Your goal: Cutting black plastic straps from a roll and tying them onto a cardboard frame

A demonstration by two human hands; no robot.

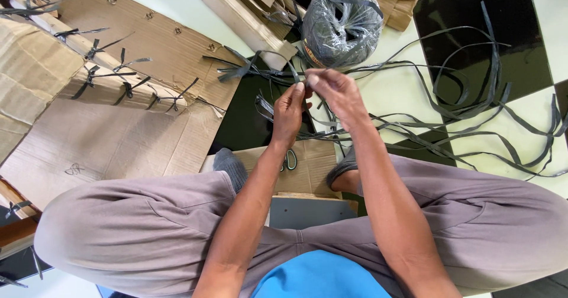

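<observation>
While both hands meet over the floor: the person sits low with knees apart, a thin grey plastic strip (pixel 294 73) pinched between them just in front of the roll.

Left hand (pixel 290 112): fingers drawn together, thumb and fingertips (pixel 299 88) pressed onto the strip's end; nothing else held.

Right hand (pixel 334 91): thumb and forefinger closed on the same strip right beside the left; the other fingers curl under, and I cannot tell whether they grip anything.

Strip, location: raised off the tiles between the two hands, running back toward the loose tangle of strips (pixel 473 97) lying on the black and pale floor tiles (pixel 408 91).

Strip, handling (judgement): very light, limp, flat like tape; likely slick, and it folds or twists readily. Probably tough lengthwise but may split along its grain.

Where to hold (judgement): near the end, flat between thumb and finger pads, the hands close together so the short span stays taut.

Roll of strip (pixel 343 23): dark, wrapped in clear film, standing just beyond the hands.

Cardboard sheets (pixel 118 138): to the left, seams tied with short knotted strip ends (pixel 127 85).

Scissors (pixel 289 159): green handles, lying on cardboard below the wrists, untouched.
</observation>
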